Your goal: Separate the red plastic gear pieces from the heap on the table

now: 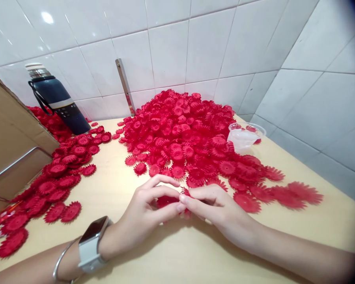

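Note:
My left hand [155, 201] and my right hand [214, 205] meet in front of the pile, thumbs and fingertips pinched together. Between them is a small red fringed paper flower [185, 192], mostly covered by my fingers. On my left wrist are a watch with a pale band [90, 248] and a thin silver bangle [59, 260]. Just beyond my hands rises a large heap of red fringed paper flowers [177, 134]. Some of these discs trail off to the right, past my right hand.
More red flowers [59, 181] spread along the left beside a cardboard box [14, 130]. A dark blue bottle [59, 102] stands behind them. A clear plastic cup [244, 136] sits right of the heap. A metal strip [124, 86] leans on the tiled wall [171, 51].

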`<state>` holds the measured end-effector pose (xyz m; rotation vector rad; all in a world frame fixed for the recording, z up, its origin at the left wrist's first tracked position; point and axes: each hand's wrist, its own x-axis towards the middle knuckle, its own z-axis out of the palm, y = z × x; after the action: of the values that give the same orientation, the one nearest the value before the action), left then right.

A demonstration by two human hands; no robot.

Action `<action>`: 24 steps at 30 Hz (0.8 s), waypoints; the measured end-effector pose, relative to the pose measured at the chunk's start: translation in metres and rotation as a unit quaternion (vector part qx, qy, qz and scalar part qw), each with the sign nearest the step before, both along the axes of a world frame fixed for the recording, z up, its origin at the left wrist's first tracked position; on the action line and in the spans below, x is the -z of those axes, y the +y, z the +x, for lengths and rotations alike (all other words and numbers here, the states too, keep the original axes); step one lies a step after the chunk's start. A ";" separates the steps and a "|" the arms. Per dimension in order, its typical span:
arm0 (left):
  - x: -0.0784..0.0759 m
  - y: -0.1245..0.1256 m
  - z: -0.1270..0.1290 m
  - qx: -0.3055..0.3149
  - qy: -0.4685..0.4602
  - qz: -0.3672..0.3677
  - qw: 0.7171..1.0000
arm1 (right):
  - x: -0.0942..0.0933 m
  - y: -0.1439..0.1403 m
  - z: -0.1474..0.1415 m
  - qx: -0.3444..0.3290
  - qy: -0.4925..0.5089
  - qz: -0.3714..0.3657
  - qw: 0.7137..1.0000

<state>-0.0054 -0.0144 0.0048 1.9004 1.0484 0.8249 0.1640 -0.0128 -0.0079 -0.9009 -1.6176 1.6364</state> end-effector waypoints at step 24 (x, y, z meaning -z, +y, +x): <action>0.011 0.015 -0.005 -0.137 -0.018 0.005 0.990 | 0.000 -0.006 -0.002 0.162 -0.042 0.014 0.986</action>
<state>-0.0105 0.0008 -0.0062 1.7649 1.3035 1.0156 0.1617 -0.0191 -0.0077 -1.1630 -1.4554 1.3637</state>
